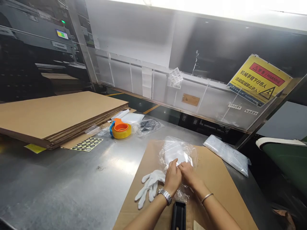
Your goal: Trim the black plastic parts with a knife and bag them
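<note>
Both hands meet over a clear plastic bag (pixel 177 148) with something white inside, lying on a sheet of brown cardboard (pixel 213 179). My left hand (pixel 173 175) is closed, its fingers pinching the near edge of the bag. Close against it, my right hand (pixel 189 173) also grips that edge with bent fingers. Loose clear film shows below the hands. White gloves (pixel 150 187) lie left of my left wrist. Nearer to me, between the forearms, rests a long black tray-like piece (pixel 179 214).
A stack of flat cardboard (pixel 59 111) covers the back left of the metal table (pixel 79 185). An orange tape dispenser (pixel 121 129), a sticker sheet (pixel 87 144) and bagged dark items (pixel 147 126) lie nearby. Packed plastic bags (pixel 226 153) sit at right. A clear panel with a yellow warning sign (pixel 260 80) stands behind.
</note>
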The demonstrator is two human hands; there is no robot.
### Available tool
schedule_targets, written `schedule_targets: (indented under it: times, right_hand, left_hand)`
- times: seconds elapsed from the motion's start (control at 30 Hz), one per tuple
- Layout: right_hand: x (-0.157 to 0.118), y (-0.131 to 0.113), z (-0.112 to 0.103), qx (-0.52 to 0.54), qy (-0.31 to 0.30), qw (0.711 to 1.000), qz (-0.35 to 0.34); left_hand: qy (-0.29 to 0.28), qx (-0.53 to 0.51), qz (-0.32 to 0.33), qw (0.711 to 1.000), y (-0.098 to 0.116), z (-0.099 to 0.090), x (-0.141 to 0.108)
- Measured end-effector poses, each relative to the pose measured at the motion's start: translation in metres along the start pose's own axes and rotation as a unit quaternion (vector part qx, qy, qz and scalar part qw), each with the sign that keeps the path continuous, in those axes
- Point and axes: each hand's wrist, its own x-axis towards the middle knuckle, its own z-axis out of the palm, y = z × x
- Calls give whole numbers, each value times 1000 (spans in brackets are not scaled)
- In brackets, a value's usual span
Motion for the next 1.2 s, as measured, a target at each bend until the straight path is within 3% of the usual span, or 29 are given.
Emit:
schedule_targets:
  times: [0.2,0.37,0.5,0.67,0.83,1.03,1.2]
  right_hand:
    - [-1,16,3,87,-85,992,27]
    - [12,39,-12,201,-34,971,122]
    - [16,50,-23,295,19,938,181]
    - [15,49,-30,365,77,908,191]
    - [5,26,-30,392,131,897,158]
    - [-23,-22,-32,417,139,893,94]
    - [-36,-32,-29,426,184,878,117]
  left_hand:
    - [-145,156,53,976,-8,-1,2]
    - [-173,242,66,952,-6,5,6]
    - [-160,248,67,953,-9,7,12]
    - [-108,174,67,976,-3,1,11]
    - [-60,7,35,998,9,-3,7]
    - [-30,-210,-44,976,5,3,3]
    - [19,-233,-61,970,-3,-1,-12]
